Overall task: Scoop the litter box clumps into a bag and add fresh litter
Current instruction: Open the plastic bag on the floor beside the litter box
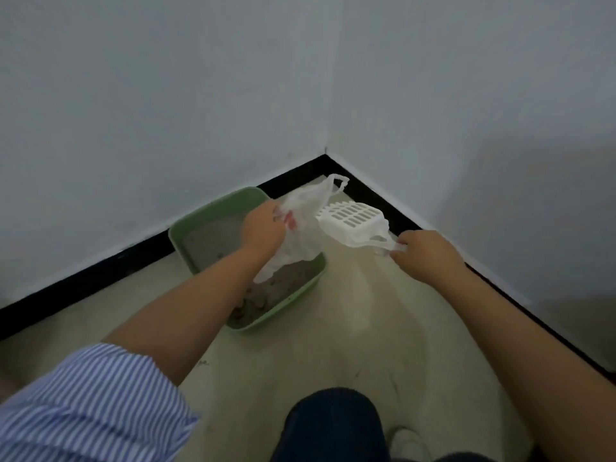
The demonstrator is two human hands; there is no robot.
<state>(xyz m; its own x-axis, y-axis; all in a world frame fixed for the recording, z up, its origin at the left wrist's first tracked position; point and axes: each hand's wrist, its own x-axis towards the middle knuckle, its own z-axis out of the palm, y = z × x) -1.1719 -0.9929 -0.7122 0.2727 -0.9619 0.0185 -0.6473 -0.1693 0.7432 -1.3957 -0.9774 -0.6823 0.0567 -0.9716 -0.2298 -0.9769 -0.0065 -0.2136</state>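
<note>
Litter box is the landmark in the single head view: a pale green tray on the light floor, close to the black skirting near the room corner. Grey litter fills it, with darker lumps that look like clumps gathered at its near end.

Above the middle of the litter box, the left hand grips a thin white plastic bag, fingers curled round its bunched top; the bag hangs down so its lower end reaches almost to the litter. Just to the right of the litter box, above bare floor, the right hand is closed round the handle of a white slotted scoop, whose head points toward the bag and touches or overlaps its side. I cannot tell whether anything lies in the scoop.

Judging by this, the step in hand is the scooping itself: bag held ready, tool raised beside it. The next move likely calls for lowering the scoop into the near end of the litter box, under the clumps, while the left hand holds the bag mouth open wide enough to receive them. No fresh litter supply is visible.

A striped sleeve and a dark knee sit nearer the camera than the litter box.
</note>
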